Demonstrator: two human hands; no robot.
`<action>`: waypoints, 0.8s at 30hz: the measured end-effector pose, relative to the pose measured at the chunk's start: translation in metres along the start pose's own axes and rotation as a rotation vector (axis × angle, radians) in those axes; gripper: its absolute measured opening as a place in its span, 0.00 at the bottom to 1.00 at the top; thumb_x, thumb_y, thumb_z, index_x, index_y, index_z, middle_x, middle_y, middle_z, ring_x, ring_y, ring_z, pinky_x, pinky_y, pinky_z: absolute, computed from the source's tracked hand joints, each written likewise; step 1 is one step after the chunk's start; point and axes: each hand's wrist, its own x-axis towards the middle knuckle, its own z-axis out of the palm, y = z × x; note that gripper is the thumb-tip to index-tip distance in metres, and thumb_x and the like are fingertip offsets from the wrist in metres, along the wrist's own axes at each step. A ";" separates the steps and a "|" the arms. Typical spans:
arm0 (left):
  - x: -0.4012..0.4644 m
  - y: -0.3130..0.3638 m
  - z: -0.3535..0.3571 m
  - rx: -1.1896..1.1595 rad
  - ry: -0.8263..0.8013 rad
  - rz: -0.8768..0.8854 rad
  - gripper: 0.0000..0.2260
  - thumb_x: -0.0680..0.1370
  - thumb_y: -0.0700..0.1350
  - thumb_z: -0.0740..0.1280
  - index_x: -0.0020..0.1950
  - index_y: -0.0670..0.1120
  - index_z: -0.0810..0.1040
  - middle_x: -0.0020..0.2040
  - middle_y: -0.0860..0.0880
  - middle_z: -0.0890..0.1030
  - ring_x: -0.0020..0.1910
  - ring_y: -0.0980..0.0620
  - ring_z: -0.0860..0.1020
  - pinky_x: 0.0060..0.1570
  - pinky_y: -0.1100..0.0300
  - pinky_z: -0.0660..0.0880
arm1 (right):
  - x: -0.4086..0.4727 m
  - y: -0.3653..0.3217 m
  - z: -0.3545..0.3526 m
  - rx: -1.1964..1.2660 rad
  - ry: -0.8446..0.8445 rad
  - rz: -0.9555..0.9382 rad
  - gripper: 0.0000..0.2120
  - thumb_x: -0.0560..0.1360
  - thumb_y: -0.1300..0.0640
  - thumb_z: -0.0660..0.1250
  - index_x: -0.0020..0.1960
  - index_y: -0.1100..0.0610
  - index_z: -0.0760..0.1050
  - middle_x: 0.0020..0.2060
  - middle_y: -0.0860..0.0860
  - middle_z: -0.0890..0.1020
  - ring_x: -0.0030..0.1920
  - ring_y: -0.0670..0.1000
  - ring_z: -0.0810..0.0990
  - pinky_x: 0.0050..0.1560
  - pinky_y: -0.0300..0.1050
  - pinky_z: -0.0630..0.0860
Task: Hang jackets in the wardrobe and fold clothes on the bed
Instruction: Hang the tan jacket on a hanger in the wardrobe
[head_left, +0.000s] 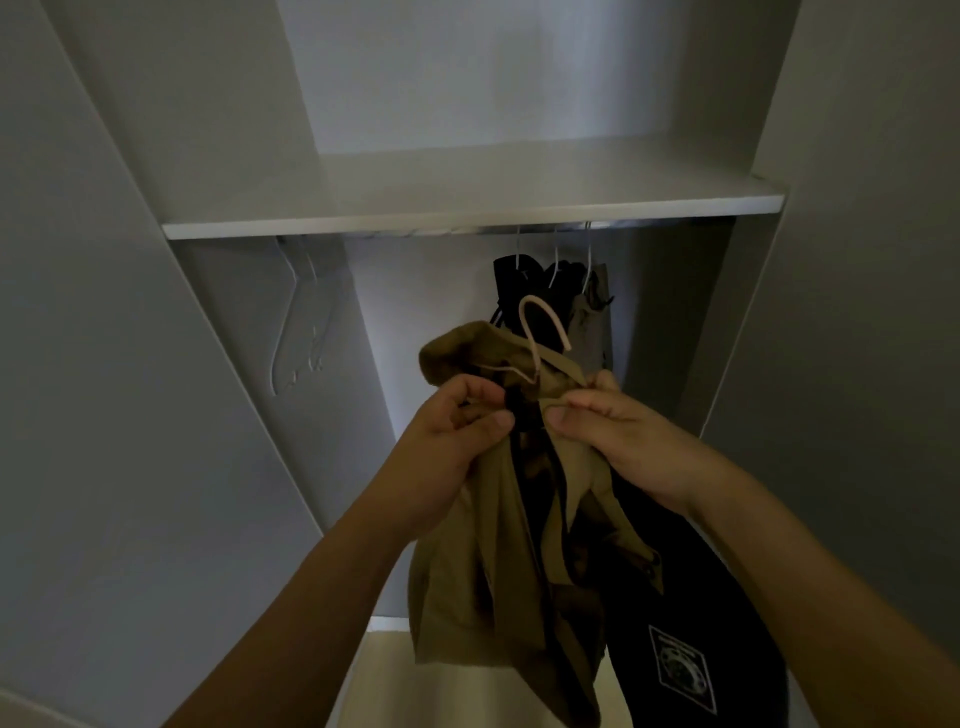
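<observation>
1. Jacket (467, 530), tan, held up in front of the open wardrobe, below the rail (519, 228) and a little toward the viewer. Its collar is bunched around a pink hanger (540, 338), whose hook stands free above the fabric. Judgement: held high like this so the hook can go onto the rail once the shoulders sit right.

2. Left hand (462, 421): fingers curled, gripping the collar fabric left of the hanger neck, thumb on the near side. Forearm rises from lower left toward the rail.

3. Right hand (602, 415): thumb and fingers pinching the collar edge just right of the hanger neck. Forearm comes in from lower right. Judgement: the two hands are tugging the collar closed over the hanger, so the jacket does not slide off.

4. Dark garment (675, 623) with a white printed patch hangs beneath the right forearm; cannot tell how it is supported.

5. Hung clothes (550, 291), dark and grey, already on the rail, right part, directly behind the hook. Clear empty hangers (301, 332) on the rail's left end.

6. Shelf (467, 208) sits directly above the rail. Judgement: free rail between the empty hangers and the hung clothes looks the likely spot.
</observation>
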 end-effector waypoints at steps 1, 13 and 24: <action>-0.001 0.000 0.001 -0.017 -0.010 0.012 0.06 0.77 0.38 0.66 0.47 0.49 0.78 0.44 0.47 0.82 0.42 0.51 0.80 0.40 0.62 0.77 | -0.001 -0.002 0.000 0.000 -0.006 0.001 0.20 0.70 0.42 0.65 0.48 0.59 0.81 0.48 0.46 0.67 0.54 0.41 0.69 0.55 0.34 0.65; -0.001 0.006 0.006 -0.141 0.053 0.023 0.13 0.77 0.32 0.62 0.44 0.47 0.82 0.45 0.46 0.83 0.44 0.50 0.82 0.43 0.60 0.79 | -0.009 -0.011 0.002 -0.120 -0.068 -0.014 0.16 0.76 0.48 0.64 0.50 0.62 0.79 0.48 0.47 0.65 0.54 0.43 0.67 0.61 0.35 0.64; -0.001 0.015 0.021 -0.045 0.116 -0.007 0.08 0.78 0.33 0.63 0.48 0.42 0.81 0.45 0.46 0.84 0.42 0.51 0.82 0.42 0.61 0.79 | -0.013 -0.027 0.003 -0.236 -0.161 -0.007 0.11 0.79 0.56 0.63 0.38 0.50 0.77 0.46 0.46 0.63 0.50 0.39 0.65 0.54 0.28 0.64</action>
